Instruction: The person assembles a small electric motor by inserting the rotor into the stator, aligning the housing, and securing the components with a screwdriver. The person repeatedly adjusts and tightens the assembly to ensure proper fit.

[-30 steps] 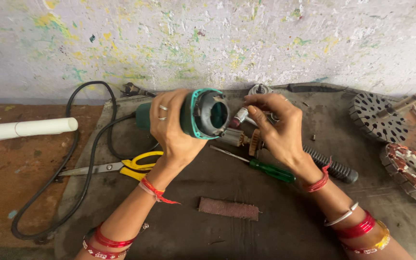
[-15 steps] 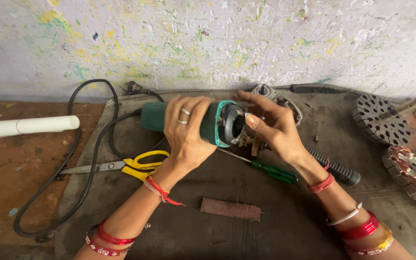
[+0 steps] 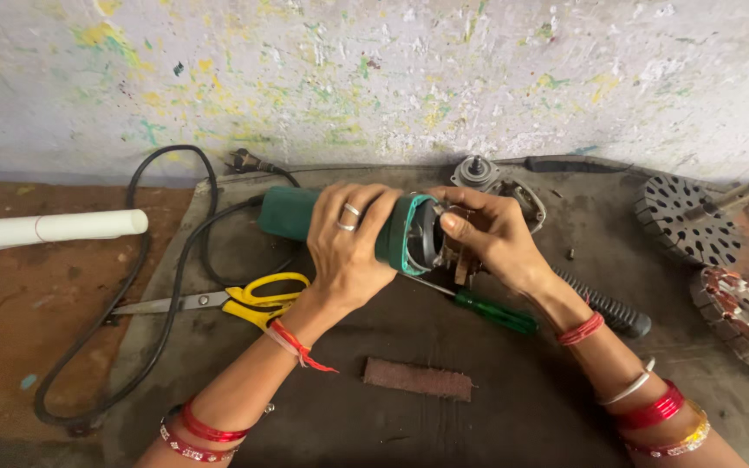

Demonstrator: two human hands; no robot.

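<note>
Now the left hand (image 3: pixel 348 251) wraps its grip tight around the green tool body (image 3: pixel 305 217), held just above the dark surface (image 3: pixel 496 407). At the body's open end, the right hand (image 3: pixel 496 238) pinches a small metal part (image 3: pixel 454 260), and yellow scissors (image 3: pixel 257 299) lie just below the body.

light: soft, even daylight | shadows: faint, under hands | glare: none | focus: sharp centre | edges: slight wide-angle bend
</note>
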